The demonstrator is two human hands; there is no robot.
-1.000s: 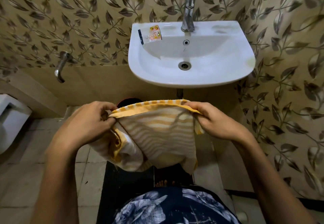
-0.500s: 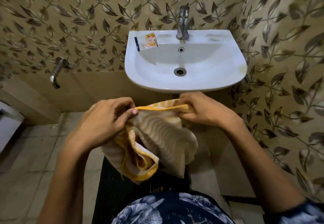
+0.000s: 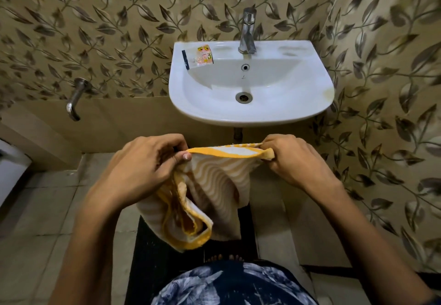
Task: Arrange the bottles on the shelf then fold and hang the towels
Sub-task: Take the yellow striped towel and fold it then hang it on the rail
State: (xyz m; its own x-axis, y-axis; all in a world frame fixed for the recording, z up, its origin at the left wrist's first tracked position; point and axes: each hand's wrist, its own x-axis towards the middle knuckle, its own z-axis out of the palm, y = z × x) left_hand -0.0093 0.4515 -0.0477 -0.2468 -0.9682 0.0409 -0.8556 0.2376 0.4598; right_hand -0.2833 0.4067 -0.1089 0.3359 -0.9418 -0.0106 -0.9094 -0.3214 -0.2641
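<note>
The hands are moving apart, stretching the towel (image 3: 214, 185) edge wider; left grip (image 3: 143, 164) and right grip (image 3: 293, 159) are pinching its top corners (below the sink (image 3: 319, 104)), the rest hanging.

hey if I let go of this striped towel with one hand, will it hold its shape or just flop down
Likely flop: the towel already sags in loose folds below the edge that the left hand and right hand pinch taut. It looks thin and light, so one hand should probably carry it.
</note>
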